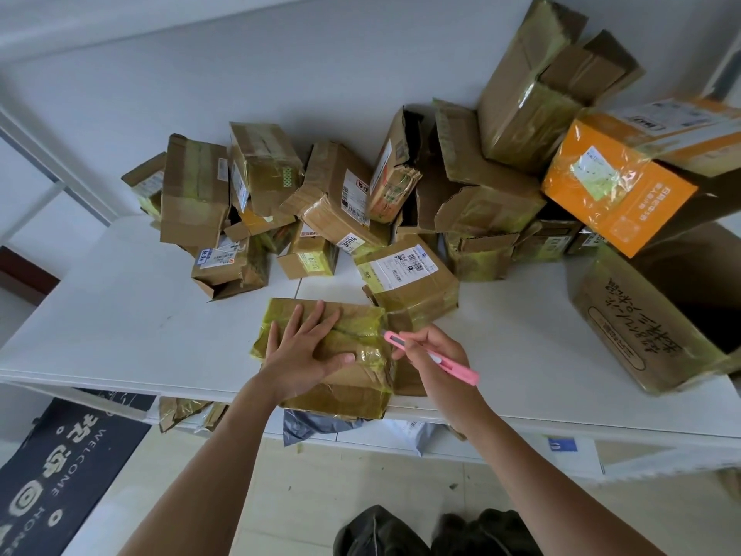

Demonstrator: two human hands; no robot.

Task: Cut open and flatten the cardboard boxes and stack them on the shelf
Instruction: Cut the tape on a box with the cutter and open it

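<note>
Pink cutter at crinkled taped box.

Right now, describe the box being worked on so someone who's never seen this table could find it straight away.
On the white table, ignore the heap of boxes at the back and look at the near edge. The taped brown box lies there alone, overhanging the edge, with the left hand pressed flat on top. It is the only box with the pink utility knife at its right corner.

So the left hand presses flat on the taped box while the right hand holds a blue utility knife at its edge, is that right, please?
Not quite: the utility knife is pink, as the head view shows. The left hand does press flat on the taped box, and the right hand holds the knife at its edge.
</note>
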